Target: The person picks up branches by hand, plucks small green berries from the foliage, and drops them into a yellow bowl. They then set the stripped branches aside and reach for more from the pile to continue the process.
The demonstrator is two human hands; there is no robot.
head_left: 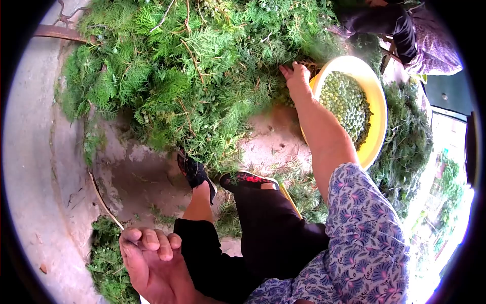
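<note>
My right hand [298, 79] reaches forward to the edge of a pile of green conifer branches [202, 76], just left of a yellow basin [375, 144]. Its fingers are apart, and I see nothing held in them. Many small, round, pale-green cones [347, 104] lie in the basin. My left hand [161, 271] is low at the left, palm up, with loosely bent fingers and a bare palm. A thin bare stick [105, 202] runs down toward its fingertips; it appears to lie on the ground behind the hand.
Another person's dark-trousered leg [377, 28] is at the upper right. More cut branches [410, 131] lie right of the basin, and others [109, 256] at lower left. My shoes [248, 180] are on the ground before the pile. A concrete strip [35, 167] runs along the left.
</note>
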